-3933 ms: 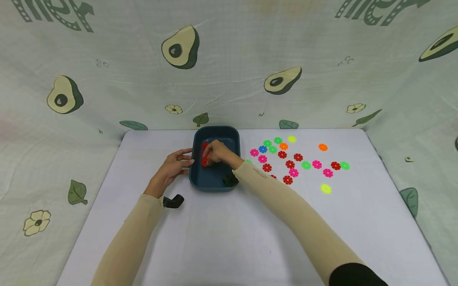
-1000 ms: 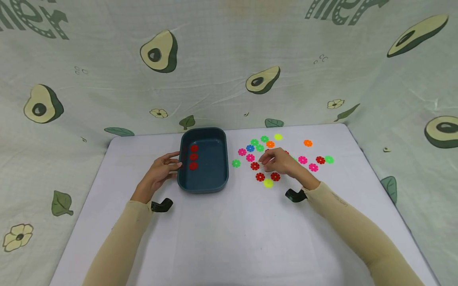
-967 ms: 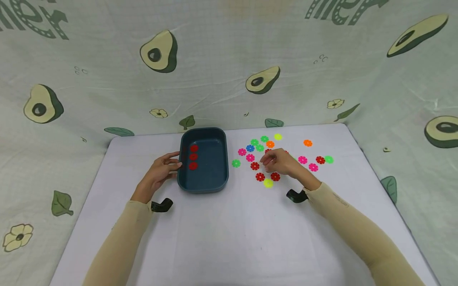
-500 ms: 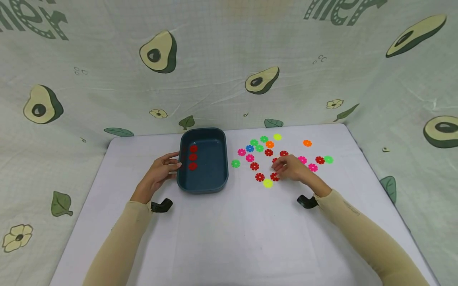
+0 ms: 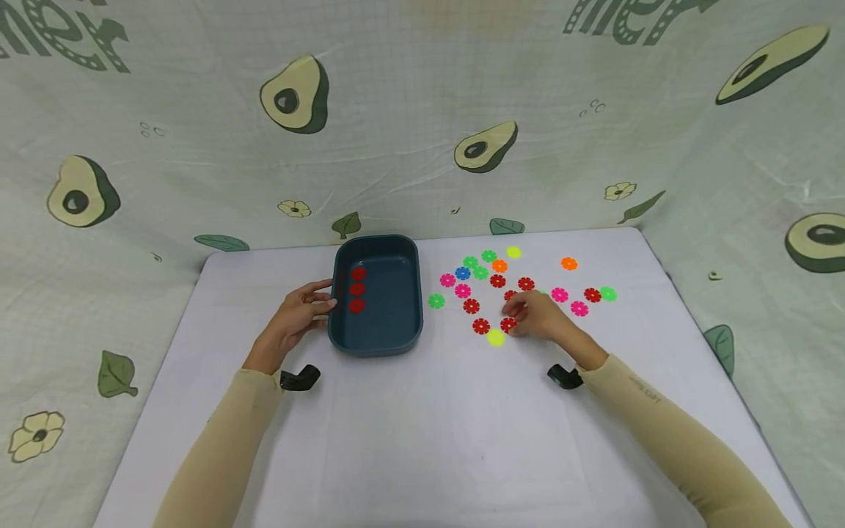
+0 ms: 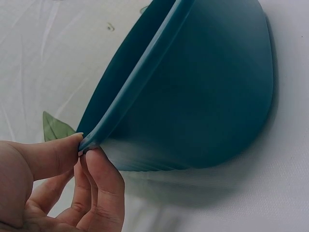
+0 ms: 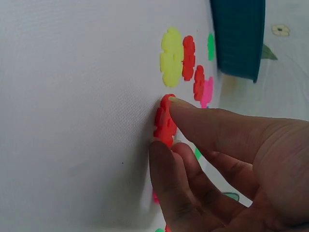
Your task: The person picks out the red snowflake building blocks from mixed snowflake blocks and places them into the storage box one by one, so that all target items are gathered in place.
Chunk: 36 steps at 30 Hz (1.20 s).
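Note:
A dark teal tray (image 5: 389, 323) stands at the back of the white table, with three red flower-shaped plastic discs (image 5: 356, 290) in a column along its left side. My left hand (image 5: 293, 319) pinches the tray's left rim between thumb and fingers, as the left wrist view shows at the rim edge (image 6: 104, 123). To the tray's right, my right hand (image 5: 538, 317) is low over scattered discs. In the right wrist view its thumb and index finger pinch a red disc (image 7: 166, 121) at opposite edges, close to the tabletop. Part of that disc is hidden by the fingers.
Around the right hand lie several more discs: red (image 5: 480, 326), yellow (image 5: 496, 337), pink (image 5: 447, 280), green (image 5: 436, 301), orange (image 5: 569, 263) and one blue disc (image 5: 463, 273). A cloth with avocado prints (image 5: 396, 147) hangs behind the table. Black wrist mounts (image 5: 564, 377) stick out from both sleeves.
My right hand has left the tray, where three red discs now show, and gone right to the scattered discs. Lately it shifted slightly right and nearer, onto a red disc. The left hand keeps its hold.

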Available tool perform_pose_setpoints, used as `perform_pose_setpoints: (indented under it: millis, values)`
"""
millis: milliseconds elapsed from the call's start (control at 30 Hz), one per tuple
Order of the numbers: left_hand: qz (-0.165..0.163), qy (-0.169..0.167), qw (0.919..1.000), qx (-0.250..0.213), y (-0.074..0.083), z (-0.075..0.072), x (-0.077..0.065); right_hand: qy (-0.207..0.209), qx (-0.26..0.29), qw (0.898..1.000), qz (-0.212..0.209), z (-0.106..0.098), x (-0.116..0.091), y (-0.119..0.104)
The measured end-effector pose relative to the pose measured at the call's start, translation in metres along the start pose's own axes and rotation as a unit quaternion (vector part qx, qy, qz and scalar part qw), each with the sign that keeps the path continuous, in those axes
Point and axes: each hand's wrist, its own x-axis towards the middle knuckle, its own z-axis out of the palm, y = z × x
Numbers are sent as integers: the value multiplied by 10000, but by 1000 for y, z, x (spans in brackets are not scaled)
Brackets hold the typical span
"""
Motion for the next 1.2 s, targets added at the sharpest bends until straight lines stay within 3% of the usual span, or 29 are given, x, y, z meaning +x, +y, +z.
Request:
perform_pose_setpoints:
  millis: [500,867,1200]
  values:
    - [9,-13,10000,-44,0,0,1,175,-295,9991,-239,2,-7,-8]
    - [12,34,10000,-80,-1,-1,0,159,-56,9990,-425,-2,-5,-2]
    - [-34,-42,9999,-113,1,0,0,412,176,9978,-495,-10,3,-21]
